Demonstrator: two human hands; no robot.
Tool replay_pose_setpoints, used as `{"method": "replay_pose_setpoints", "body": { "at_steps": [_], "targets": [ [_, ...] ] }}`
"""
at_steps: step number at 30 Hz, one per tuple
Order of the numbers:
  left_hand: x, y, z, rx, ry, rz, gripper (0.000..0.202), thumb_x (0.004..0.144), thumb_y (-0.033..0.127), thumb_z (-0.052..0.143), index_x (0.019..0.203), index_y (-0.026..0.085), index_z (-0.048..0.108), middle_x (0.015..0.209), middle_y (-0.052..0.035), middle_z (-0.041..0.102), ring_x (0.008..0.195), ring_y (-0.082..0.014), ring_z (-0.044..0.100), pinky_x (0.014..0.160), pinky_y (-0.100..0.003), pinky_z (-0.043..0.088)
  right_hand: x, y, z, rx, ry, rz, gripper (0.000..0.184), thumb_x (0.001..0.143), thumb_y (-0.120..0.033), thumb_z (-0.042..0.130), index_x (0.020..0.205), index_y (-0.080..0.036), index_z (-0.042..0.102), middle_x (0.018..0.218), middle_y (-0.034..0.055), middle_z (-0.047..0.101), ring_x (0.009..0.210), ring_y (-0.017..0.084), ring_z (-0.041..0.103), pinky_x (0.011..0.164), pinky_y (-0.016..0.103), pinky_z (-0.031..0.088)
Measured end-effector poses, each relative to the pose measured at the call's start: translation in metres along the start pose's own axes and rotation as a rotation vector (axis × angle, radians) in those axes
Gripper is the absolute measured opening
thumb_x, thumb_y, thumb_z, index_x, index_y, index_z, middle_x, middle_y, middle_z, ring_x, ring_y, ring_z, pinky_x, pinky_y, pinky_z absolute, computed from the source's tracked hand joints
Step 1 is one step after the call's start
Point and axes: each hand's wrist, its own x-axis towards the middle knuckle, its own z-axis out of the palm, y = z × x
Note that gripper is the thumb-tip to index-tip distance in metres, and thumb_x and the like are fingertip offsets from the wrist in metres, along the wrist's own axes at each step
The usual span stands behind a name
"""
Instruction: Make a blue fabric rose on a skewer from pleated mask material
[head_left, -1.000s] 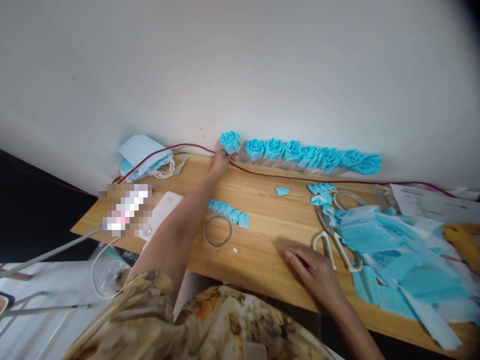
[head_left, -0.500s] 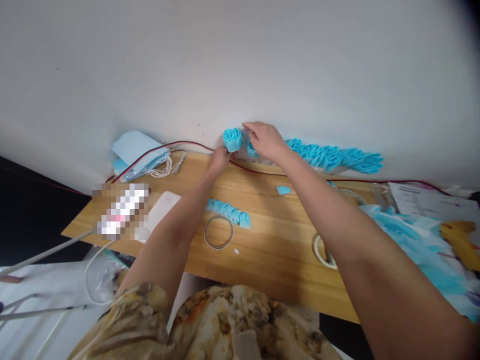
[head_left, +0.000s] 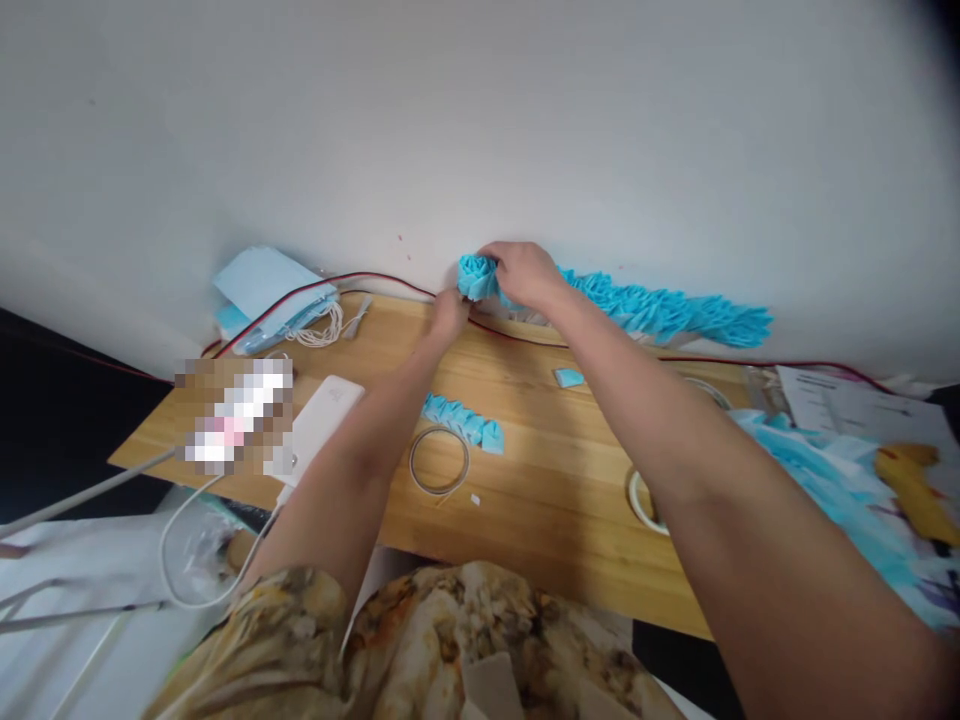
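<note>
My left hand (head_left: 450, 312) is closed around the underside of a blue rose-like flower (head_left: 475, 276), near the wall at the back of the table. My right hand (head_left: 529, 272) is bent over the flower's right side, with its fingertips pressed against the outer petals. Behind that wrist, a long row of folded blue petals (head_left: 660, 305) runs along the wall to the right. Between my forearms lie a short overlapping line of small blue folded pieces (head_left: 461, 422), a thin tape ring (head_left: 439, 435) and a loose blue piece (head_left: 569, 378).
Light blue sheets (head_left: 270, 290) and white cords (head_left: 319, 328) lie at the back left. A red-and-black cable (head_left: 517, 341) crosses the table's rear. A white power bank (head_left: 326, 415) is by my left forearm. On the right are crumpled blue sheets (head_left: 817, 480) and a yellow glue gun (head_left: 911, 485).
My right hand, earlier a little apart from the flower, now touches its right side. The flower and my left hand have shifted slightly right in view.
</note>
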Motion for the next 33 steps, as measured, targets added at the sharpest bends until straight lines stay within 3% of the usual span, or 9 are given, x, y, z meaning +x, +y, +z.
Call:
{"method": "replay_pose_setpoints", "body": {
  "at_steps": [4, 8, 12, 17, 22, 25, 28, 30, 33],
  "targets": [
    [-0.003, 0.006, -0.002, -0.01, 0.016, -0.045, 0.017, 0.086, 0.01, 0.058, 0.085, 0.011, 0.074, 0.091, -0.0132, 0.079, 0.093, -0.0243, 0.075, 0.089, -0.035, 0.058, -0.003, 0.001, -0.002, -0.007, 0.007, -0.049, 0.048, 0.096, -0.014, 0.043, 0.135, -0.021, 0.07, 0.134, 0.0083, 0.074, 0.122, 0.03, 0.068, 0.104, 0.044, 0.051],
    [-0.006, 0.01, -0.001, -0.035, 0.027, -0.089, 0.012, 0.087, 0.012, 0.062, 0.086, 0.011, 0.073, 0.087, -0.0118, 0.079, 0.084, -0.0225, 0.076, 0.081, -0.033, 0.06, -0.003, 0.004, 0.002, -0.022, 0.018, -0.101, 0.05, 0.093, -0.034, 0.063, 0.141, -0.02, 0.065, 0.138, 0.0113, 0.071, 0.124, 0.034, 0.066, 0.105, 0.046, 0.05],
    [-0.007, 0.012, -0.002, -0.041, 0.045, -0.098, 0.009, 0.083, 0.013, 0.067, 0.074, 0.013, 0.069, 0.08, -0.0099, 0.077, 0.082, -0.0239, 0.075, 0.08, -0.035, 0.06, -0.004, 0.007, 0.013, -0.07, 0.07, -0.143, 0.065, 0.088, -0.027, 0.07, 0.15, -0.018, 0.054, 0.149, 0.0147, 0.062, 0.134, 0.035, 0.059, 0.111, 0.049, 0.045],
    [-0.008, 0.01, -0.001, -0.04, 0.067, -0.086, 0.021, 0.084, 0.015, 0.066, 0.063, 0.016, 0.064, 0.064, -0.0054, 0.07, 0.072, -0.0221, 0.071, 0.076, -0.035, 0.06, -0.013, -0.001, 0.027, -0.159, 0.153, -0.108, 0.057, 0.091, -0.021, 0.062, 0.147, -0.015, 0.053, 0.138, 0.0197, 0.065, 0.123, 0.037, 0.06, 0.106, 0.053, 0.045],
    [-0.013, 0.005, -0.01, -0.046, 0.113, -0.057, 0.016, 0.081, 0.011, 0.06, 0.07, 0.016, 0.07, 0.071, -0.0055, 0.073, 0.073, -0.0211, 0.071, 0.077, -0.033, 0.059, -0.031, -0.006, 0.01, -0.131, 0.166, -0.161, 0.058, 0.095, -0.028, 0.06, 0.152, -0.016, 0.049, 0.146, 0.0178, 0.061, 0.133, 0.038, 0.053, 0.111, 0.052, 0.042],
    [-0.018, 0.009, -0.024, -0.045, 0.204, -0.027, 0.025, 0.083, 0.01, 0.052, 0.087, 0.015, 0.076, 0.089, -0.008, 0.078, 0.086, -0.021, 0.073, 0.083, -0.031, 0.058, -0.063, -0.002, -0.017, -0.013, 0.269, -0.134, 0.051, 0.101, -0.037, 0.051, 0.151, -0.026, 0.052, 0.153, 0.011, 0.057, 0.14, 0.033, 0.051, 0.116, 0.05, 0.04],
    [-0.029, 0.021, -0.033, -0.042, 0.325, 0.01, 0.036, 0.086, 0.01, 0.046, 0.104, 0.015, 0.076, 0.107, -0.0097, 0.078, 0.101, -0.0202, 0.073, 0.089, -0.028, 0.057, -0.122, 0.002, -0.035, 0.121, 0.378, -0.095, 0.045, 0.101, -0.034, 0.047, 0.144, -0.025, 0.058, 0.146, 0.011, 0.064, 0.136, 0.032, 0.057, 0.116, 0.051, 0.044],
    [-0.042, 0.032, -0.032, -0.053, 0.368, 0.051, 0.038, 0.086, 0.01, 0.044, 0.106, 0.015, 0.076, 0.107, -0.009, 0.078, 0.101, -0.019, 0.072, 0.089, -0.026, 0.056, -0.171, 0.0, -0.033, 0.213, 0.402, -0.104, 0.04, 0.101, -0.032, 0.048, 0.137, -0.025, 0.064, 0.136, 0.0106, 0.071, 0.129, 0.031, 0.064, 0.111, 0.052, 0.049],
    [-0.063, 0.048, -0.018, -0.088, 0.277, 0.065, 0.039, 0.086, 0.01, 0.044, 0.106, 0.014, 0.077, 0.101, -0.0079, 0.078, 0.086, -0.0172, 0.072, 0.08, -0.025, 0.057, -0.246, -0.006, -0.016, 0.316, 0.361, -0.058, 0.034, 0.101, -0.034, 0.053, 0.132, -0.031, 0.067, 0.13, 0.0076, 0.074, 0.122, 0.03, 0.07, 0.105, 0.054, 0.056]
  ]
}}
